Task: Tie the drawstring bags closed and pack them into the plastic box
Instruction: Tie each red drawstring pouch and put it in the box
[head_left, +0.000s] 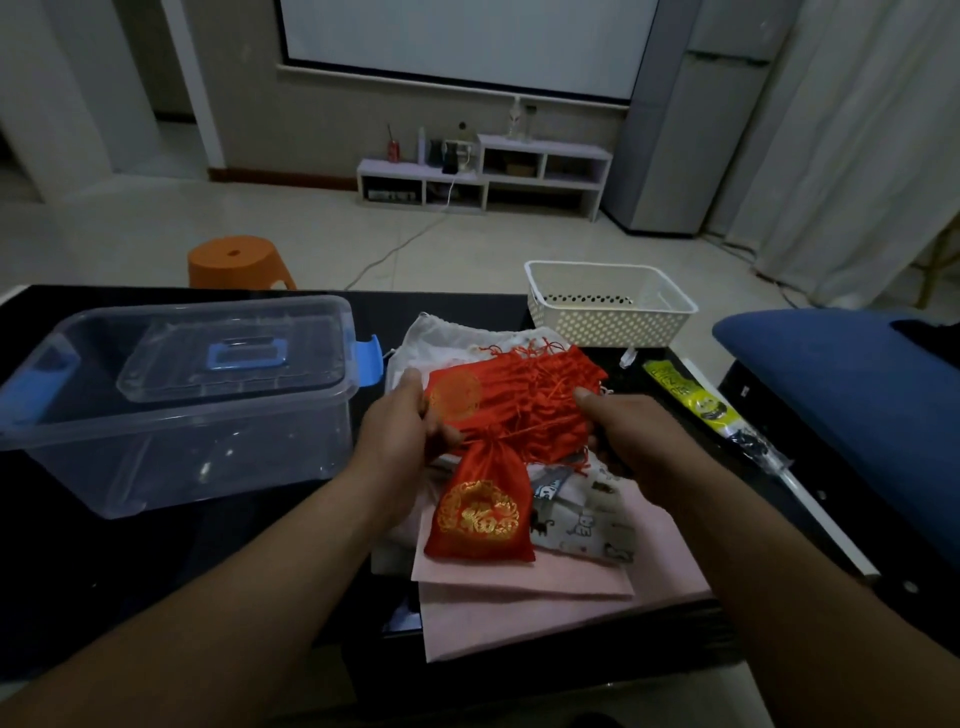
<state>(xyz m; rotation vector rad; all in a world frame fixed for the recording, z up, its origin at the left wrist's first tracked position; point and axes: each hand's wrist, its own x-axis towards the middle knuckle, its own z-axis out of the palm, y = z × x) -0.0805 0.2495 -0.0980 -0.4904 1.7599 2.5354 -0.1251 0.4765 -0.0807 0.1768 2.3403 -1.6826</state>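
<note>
A small red drawstring bag (480, 512) with a gold emblem hangs between my hands, its neck gathered tight. My left hand (402, 421) pinches one red cord of it and my right hand (618, 431) pinches the other, the cords stretched apart. Behind it a heap of more red bags (524, 395) lies on white and patterned cloth bags (587, 525). The clear plastic box (171, 395) with blue latches stands at the left, its lid on.
A white perforated basket (610, 306) stands at the back right of the black table (78, 561). Pink cloth (545, 597) lies under the bags. A yellow-green packet (691, 400) and a blue cushion (852, 384) are at the right. An orange stool (236, 260) stands beyond the table.
</note>
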